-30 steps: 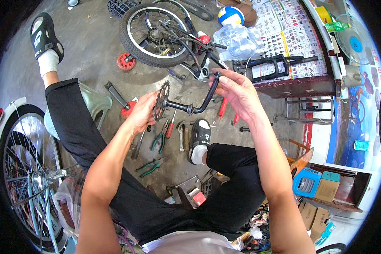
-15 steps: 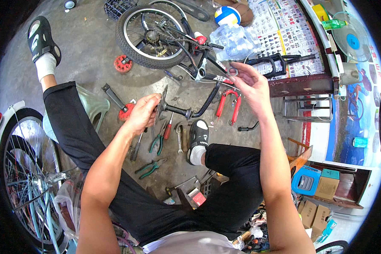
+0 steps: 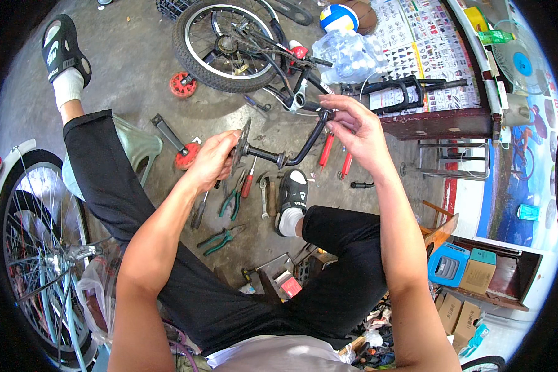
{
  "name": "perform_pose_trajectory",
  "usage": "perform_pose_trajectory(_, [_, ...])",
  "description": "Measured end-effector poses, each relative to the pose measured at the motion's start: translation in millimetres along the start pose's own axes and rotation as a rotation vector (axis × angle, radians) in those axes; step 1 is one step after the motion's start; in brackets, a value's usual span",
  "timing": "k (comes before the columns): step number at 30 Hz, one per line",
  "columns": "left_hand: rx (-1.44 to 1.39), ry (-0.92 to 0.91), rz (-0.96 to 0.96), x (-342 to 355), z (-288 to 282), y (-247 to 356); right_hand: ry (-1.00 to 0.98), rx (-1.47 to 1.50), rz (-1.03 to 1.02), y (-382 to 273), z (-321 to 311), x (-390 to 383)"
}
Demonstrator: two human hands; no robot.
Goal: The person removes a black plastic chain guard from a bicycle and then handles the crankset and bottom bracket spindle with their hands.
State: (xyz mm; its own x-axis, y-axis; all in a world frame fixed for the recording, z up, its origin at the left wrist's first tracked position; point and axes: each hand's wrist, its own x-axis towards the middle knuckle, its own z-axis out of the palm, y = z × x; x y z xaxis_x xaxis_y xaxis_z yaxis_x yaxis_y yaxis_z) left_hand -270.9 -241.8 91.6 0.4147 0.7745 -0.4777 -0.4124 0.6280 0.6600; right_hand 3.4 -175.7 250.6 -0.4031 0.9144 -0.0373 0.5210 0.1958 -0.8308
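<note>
My left hand (image 3: 212, 160) is closed on the chainring end of a black one-piece bicycle crank (image 3: 307, 146). The toothed chainring (image 3: 244, 139) stands edge-on beside my fingers, and the crank's bent arm reaches away to the right. At the arm's far end, my right hand (image 3: 358, 129) is curled with thumb and fingers around the tip. A small metal ring seems to be pinched there, mostly hidden by the fingers and the tip. Just beyond lies a small bicycle frame (image 3: 299, 93) on its side with its rear wheel (image 3: 226, 44).
Pliers (image 3: 230, 204), a red-handled screwdriver (image 3: 247, 186) and a wrench (image 3: 264, 197) lie on the floor below the crank. Red-wheeled stabilisers (image 3: 187, 156) are at left. A fork (image 3: 409, 96) rests on the low table (image 3: 440, 121) at right. A spoked wheel (image 3: 40, 248) stands at far left.
My right hand has brought the small ring down and left to the tip of the crank arm. The crank has shifted slightly in my left hand's hold.
</note>
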Motion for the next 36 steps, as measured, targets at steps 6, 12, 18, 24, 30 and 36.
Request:
perform_pose_trajectory(6, [-0.022,0.010,-0.009,3,0,-3,-0.052,-0.003,-0.001,3,2,-2])
perform_pose_trajectory(12, [-0.163,0.089,0.000,10,-6,-16,0.053,0.050,-0.015,-4,8,-1])
perform_pose_trajectory(18, [-0.214,0.078,0.005,12,-9,-15,0.158,0.069,-0.012,-3,14,3])
perform_pose_trajectory(24, [-0.493,-0.003,-0.118,0,2,-5,0.115,-0.037,0.195,10,23,3])
perform_pose_trajectory(30, [-0.733,-0.179,-0.247,7,-11,-21,-0.056,-0.016,0.015,1,55,-4])
perform_pose_trajectory(36, [-0.770,-0.246,-0.290,14,-20,-29,-0.072,0.071,0.167,-20,74,-2])
